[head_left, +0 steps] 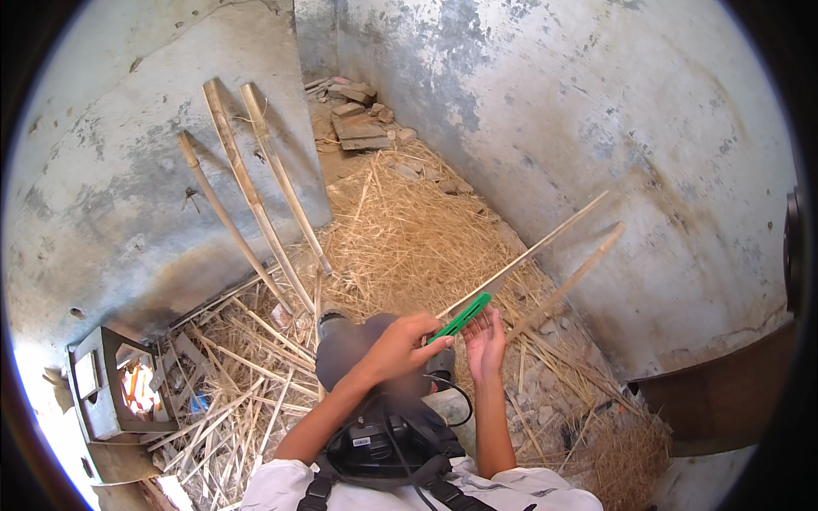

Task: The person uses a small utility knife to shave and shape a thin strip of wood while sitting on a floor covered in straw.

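My left hand (400,347) is closed around the near end of a long, flat green slotted plastic piece (461,318); its exact kind I cannot make out. The piece slants up and to the right, in front of my knees. Close to its far end is my right hand (485,345), palm up with fingers stretched out and slightly curved. Whether those fingertips touch the green piece is unclear. Just beyond both hands, a thin pale bamboo strip (545,243) slants toward the right wall.
Split bamboo poles (256,196) lean on the left wall, and another pole (575,274) on the right. Straw (400,226) covers the floor. Broken bricks (358,128) are piled at the back. A metal box (109,387) with an orange glow inside stands at the left.
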Motion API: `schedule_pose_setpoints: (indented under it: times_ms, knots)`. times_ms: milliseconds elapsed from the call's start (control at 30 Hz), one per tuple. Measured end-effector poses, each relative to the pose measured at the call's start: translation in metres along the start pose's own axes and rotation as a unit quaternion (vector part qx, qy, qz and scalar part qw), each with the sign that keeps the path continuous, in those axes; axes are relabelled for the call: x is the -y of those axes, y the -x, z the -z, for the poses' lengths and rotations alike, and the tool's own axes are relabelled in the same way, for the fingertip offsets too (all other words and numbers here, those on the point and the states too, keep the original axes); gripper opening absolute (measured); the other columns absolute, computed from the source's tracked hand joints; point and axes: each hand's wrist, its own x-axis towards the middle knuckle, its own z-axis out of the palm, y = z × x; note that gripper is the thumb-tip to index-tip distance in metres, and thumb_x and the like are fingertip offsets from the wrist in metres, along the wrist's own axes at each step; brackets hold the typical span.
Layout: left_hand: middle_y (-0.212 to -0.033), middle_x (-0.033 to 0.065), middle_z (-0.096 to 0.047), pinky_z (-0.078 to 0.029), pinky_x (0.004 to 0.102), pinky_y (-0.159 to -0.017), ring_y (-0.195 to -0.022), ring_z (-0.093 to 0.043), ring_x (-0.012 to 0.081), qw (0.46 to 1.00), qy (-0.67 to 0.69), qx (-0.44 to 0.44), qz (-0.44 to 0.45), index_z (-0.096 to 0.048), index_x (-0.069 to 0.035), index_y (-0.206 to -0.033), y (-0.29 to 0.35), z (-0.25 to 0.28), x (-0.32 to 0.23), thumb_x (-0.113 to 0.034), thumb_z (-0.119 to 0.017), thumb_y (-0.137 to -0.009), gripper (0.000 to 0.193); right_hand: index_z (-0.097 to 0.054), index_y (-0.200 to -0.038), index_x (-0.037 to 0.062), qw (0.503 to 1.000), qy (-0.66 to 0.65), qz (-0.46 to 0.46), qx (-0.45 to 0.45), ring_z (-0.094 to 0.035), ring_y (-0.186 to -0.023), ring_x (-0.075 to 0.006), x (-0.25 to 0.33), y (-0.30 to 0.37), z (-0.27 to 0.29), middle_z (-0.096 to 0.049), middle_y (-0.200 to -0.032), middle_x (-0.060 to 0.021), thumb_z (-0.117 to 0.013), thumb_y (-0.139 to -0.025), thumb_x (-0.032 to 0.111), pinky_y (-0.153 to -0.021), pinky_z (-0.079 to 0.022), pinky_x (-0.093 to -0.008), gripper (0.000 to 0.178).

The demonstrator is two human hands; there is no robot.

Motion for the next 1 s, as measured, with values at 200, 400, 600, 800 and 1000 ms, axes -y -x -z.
schedule_pose_setpoints:
  times_ms: [200,400,600,800,1000]
  knots:
    - [-0.068,0.0117,-0.055,-0.041,0.0371,-0.059,-0.061,-0.051,0.0193,0.995,0.067,0.056,0.052,-0.067,0.001,-0.098,0.003,0.003,-0.002,-0.028,-0.073,-0.102,0.03,-0.051,-0.149,0.0045,0.991,-0.128,-0.014,0.041,-0.061,-0.125,-0.0268,0.003,-0.004,-0.003,-0.065,-0.136,-0.0133,-0.047,-0.113,0.047,-0.107,-0.05,-0.0418,0.056]
    - [-0.063,0.0131,-0.055,-0.042,0.0373,-0.058,-0.057,-0.052,0.0195,0.99,0.073,0.027,0.116,-0.071,-0.001,-0.101,0.004,0.001,-0.004,-0.031,-0.07,-0.103,0.03,-0.053,-0.148,0.0094,0.982,-0.178,-0.034,0.058,-0.063,-0.122,-0.0249,0.001,-0.006,0.001,-0.068,-0.131,-0.0102,-0.053,-0.112,0.039,-0.107,-0.049,-0.0418,0.047]
    - [-0.083,0.0178,-0.07,-0.052,0.0413,-0.073,-0.076,-0.067,0.0339,0.997,0.012,-0.074,0.013,-0.073,-0.001,-0.109,0.007,-0.006,0.017,-0.033,-0.072,-0.102,0.033,-0.056,-0.144,0.0093,0.996,-0.086,0.024,-0.027,-0.065,-0.11,-0.0216,-0.006,-0.004,0.01,-0.068,-0.118,-0.0069,-0.057,-0.111,0.029,-0.101,-0.05,-0.038,0.039]
    - [-0.086,0.0193,-0.071,-0.051,0.0405,-0.072,-0.076,-0.066,0.0316,0.99,0.031,-0.096,0.099,-0.074,0.001,-0.11,0.005,0.002,0.01,-0.03,-0.071,-0.103,0.032,-0.056,-0.147,0.0077,0.989,0.015,0.084,-0.118,-0.063,-0.099,-0.019,-0.012,-0.032,0.082,-0.064,-0.103,-0.0053,-0.055,-0.111,0.024,-0.095,-0.052,-0.0357,0.039]
    - [-0.085,0.0185,-0.072,-0.052,0.0407,-0.073,-0.077,-0.069,0.0315,0.987,0.046,-0.118,0.097,-0.073,0.0,-0.105,0.011,0.006,0.01,-0.027,-0.066,-0.105,0.028,-0.063,-0.134,0.005,0.971,0.048,0.061,-0.226,-0.063,-0.084,-0.0181,-0.057,-0.046,0.224,-0.063,-0.092,-0.0058,-0.053,-0.108,0.019,-0.08,-0.054,-0.035,0.031]
